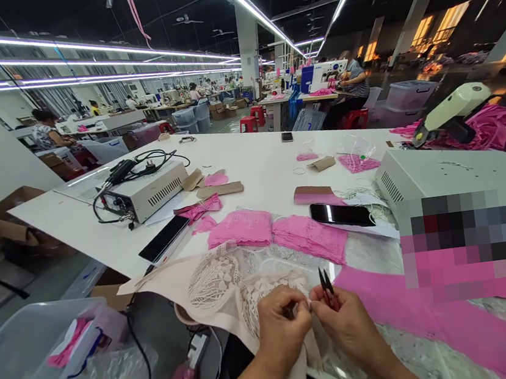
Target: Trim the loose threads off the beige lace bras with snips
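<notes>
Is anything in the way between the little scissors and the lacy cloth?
Nothing visible is. The right hand holds the little scissors, blades pointing up, right beside the left hand, which pinches the beige lace cloth. The hands sit close together over it.

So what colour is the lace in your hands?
Cream-beige; the lace shows best in the head view.

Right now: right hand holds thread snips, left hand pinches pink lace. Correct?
One thing is off: in the head view the left hand pinches cream lace, not pink; the pink lace pieces lie beyond it on the table. The right hand does hold the thread snips.
</notes>
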Motion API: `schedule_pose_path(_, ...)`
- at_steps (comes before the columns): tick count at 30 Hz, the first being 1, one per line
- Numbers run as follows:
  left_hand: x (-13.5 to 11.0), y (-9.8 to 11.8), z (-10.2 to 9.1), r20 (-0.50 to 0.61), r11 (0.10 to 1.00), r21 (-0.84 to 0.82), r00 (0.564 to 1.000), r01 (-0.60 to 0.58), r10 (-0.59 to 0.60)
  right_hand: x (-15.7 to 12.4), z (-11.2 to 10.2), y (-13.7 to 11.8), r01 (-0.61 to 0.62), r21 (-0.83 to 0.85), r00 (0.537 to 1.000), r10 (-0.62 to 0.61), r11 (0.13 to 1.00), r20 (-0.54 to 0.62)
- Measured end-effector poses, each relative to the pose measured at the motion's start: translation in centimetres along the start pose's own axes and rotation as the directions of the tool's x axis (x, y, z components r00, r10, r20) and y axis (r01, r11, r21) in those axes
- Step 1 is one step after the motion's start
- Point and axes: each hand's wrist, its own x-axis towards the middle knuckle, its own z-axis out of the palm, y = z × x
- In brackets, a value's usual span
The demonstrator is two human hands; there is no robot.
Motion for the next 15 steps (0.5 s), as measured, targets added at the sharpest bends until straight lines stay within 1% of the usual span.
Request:
schedule_pose_path(2, 0.1, -0.1, 0.2, 0.019, 0.987, -0.106, 0.993, 0.117, -0.116, 0.0, 0.2, 0.1, -0.079, 0.107, 0.997, 0.076, 0.991, 0.034)
schedule_pose_path(4, 0.2, -0.2, 0.2, 0.080, 0.960, -0.191, 0.978, 0.204, -0.192, 0.1, 0.2, 0.0, -0.126, 0.128, 0.991, 0.119, 0.984, 0.059)
schedule_pose_path(6, 0.4, -0.1, 0.0, 0.128, 0.945, -0.216, 0.966, 0.247, -0.223, 0.1, 0.0, -0.2, -0.134, 0.117, 0.990, 0.127, 0.984, 0.060)
schedule_pose_path(7, 0.5, -0.1, -0.1, 0.140, 0.948, -0.201, 0.965, 0.247, -0.222, 0.1, -0.1, -0.2, -0.126, 0.095, 0.991, 0.121, 0.987, 0.055)
schedule_pose_path(9, 0.6, 0.1, -0.6, 0.143, 0.970, -0.126, 0.972, 0.206, -0.187, 0.1, -0.5, -0.3, -0.080, -0.005, 0.997, 0.080, 0.997, 0.023)
schedule_pose_path(12, 0.6, 0.3, -1.2, 0.165, 0.997, 0.014, 0.984, 0.073, -0.075, 0.0, -0.9, -0.3, 0.016, -0.194, 0.999, -0.021, 0.981, -0.028)
schedule_pose_path(13, 0.5, 0.4, -1.3, 0.173, 0.999, 0.048, 0.984, 0.025, -0.033, -0.1, -1.0, -0.3, 0.033, -0.225, 0.998, -0.043, 0.974, -0.037)
schedule_pose_path(15, 0.4, 0.5, -1.4, 0.170, 0.995, 0.087, 0.985, -0.044, 0.028, -0.2, -0.9, -0.2, 0.045, -0.236, 0.998, -0.056, 0.971, -0.040)
